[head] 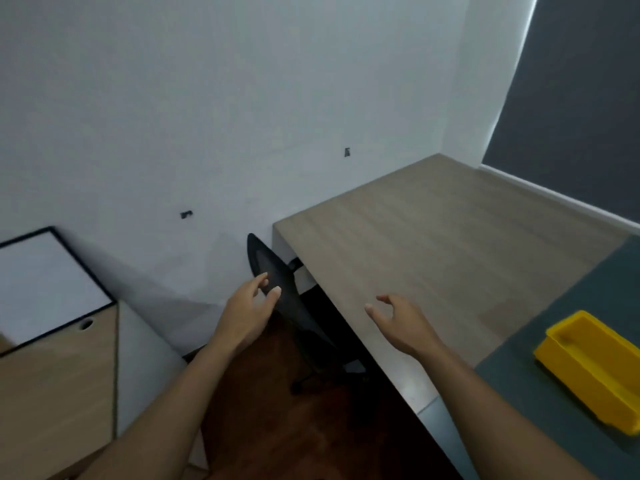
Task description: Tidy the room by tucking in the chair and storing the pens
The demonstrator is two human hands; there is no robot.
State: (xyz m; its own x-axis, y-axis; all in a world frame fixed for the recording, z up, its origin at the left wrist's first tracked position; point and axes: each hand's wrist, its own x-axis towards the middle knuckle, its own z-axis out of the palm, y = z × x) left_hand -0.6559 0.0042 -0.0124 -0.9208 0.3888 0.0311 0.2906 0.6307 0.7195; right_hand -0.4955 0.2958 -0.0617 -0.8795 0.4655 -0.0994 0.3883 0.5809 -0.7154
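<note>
**Left hand at the chair back, desk edge just to the right**

We're looking down at the black chair [277,292], and its seat already sits under the desk [433,244]. Only the curved backrest stands proud of the desk's front edge. That backrest runs as a long dark blade from up near the wall down towards us, roughly parallel to the desk edge.

Our left hand [247,311] is the close one. It is loose, fingers spread and curled, thumb and fingertips right at the backrest's left face. We can't tell whether skin meets mesh or a sliver of air remains. Nothing is gripped.

Our right hand [398,322] hangs over the desk's front edge, also slack and empty, fingers half curled. It lies on the far side of the backrest from the left hand, near it but apart.

So the chair lies to the right of and just ahead of the left palm, and the desk lies beyond it to the right. We judge any further tuck would be a push rightward, across the backrest's long line, and the left hand is placed for it.

The yellow bin [588,368] waits on the green mat [540,393] at far right, well apart from both hands. No pens show in view.
</note>
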